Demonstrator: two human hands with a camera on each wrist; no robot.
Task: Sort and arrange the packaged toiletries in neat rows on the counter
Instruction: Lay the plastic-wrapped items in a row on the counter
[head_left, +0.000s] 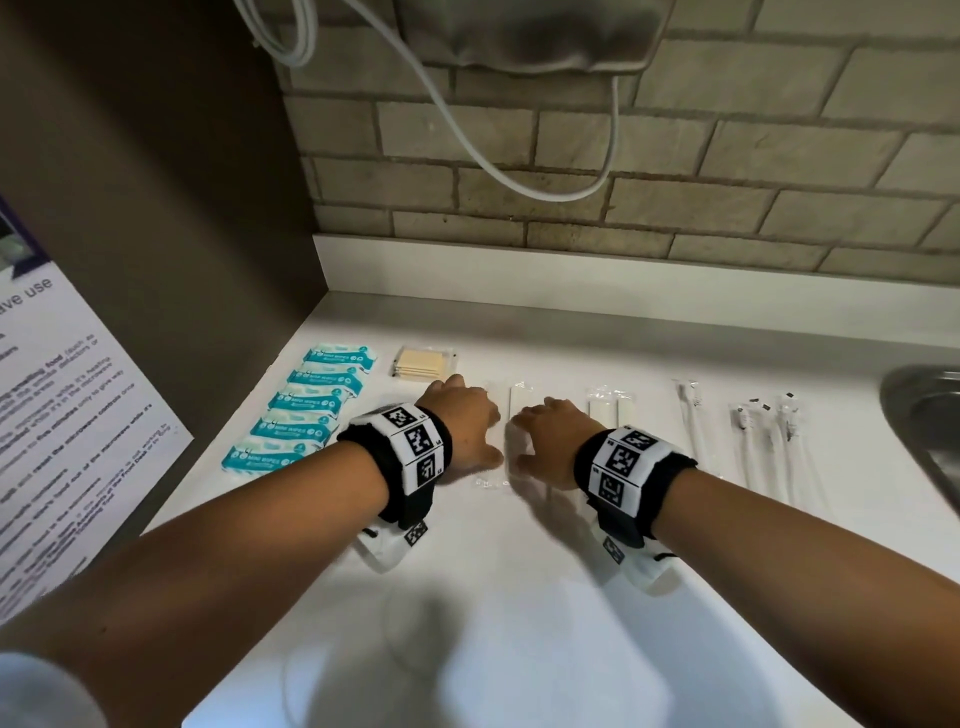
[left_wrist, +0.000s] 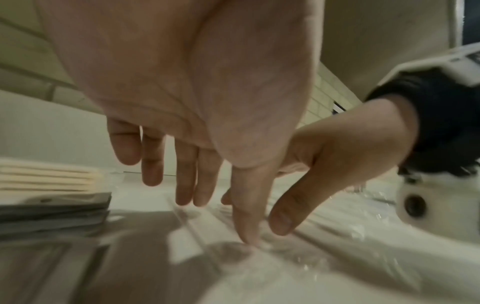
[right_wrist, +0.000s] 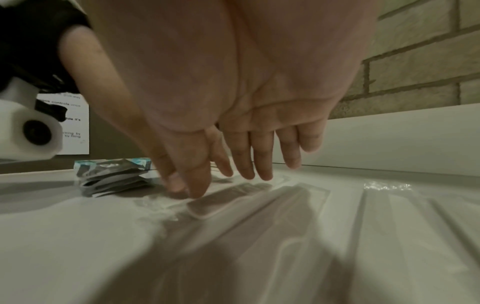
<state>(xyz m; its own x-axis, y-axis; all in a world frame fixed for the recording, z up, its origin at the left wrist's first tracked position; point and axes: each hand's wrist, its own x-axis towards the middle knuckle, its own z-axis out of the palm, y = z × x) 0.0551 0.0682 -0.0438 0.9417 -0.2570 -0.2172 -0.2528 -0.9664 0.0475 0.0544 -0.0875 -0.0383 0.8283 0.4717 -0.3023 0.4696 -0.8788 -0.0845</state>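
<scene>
Counter (head_left: 519, 571): clear pkt (head_left: 511, 415) lengthwise toward wall, btwn hands.

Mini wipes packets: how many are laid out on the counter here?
5, in one column at the counter's left: farthest, second, third, fourth, nearest. None looks hidden.

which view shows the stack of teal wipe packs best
The head view: all five wipe packs lie in a column at the counter's left, labels readable. The right wrist view shows them only edge-on behind the thumb. The left wrist view does not show them.
</scene>
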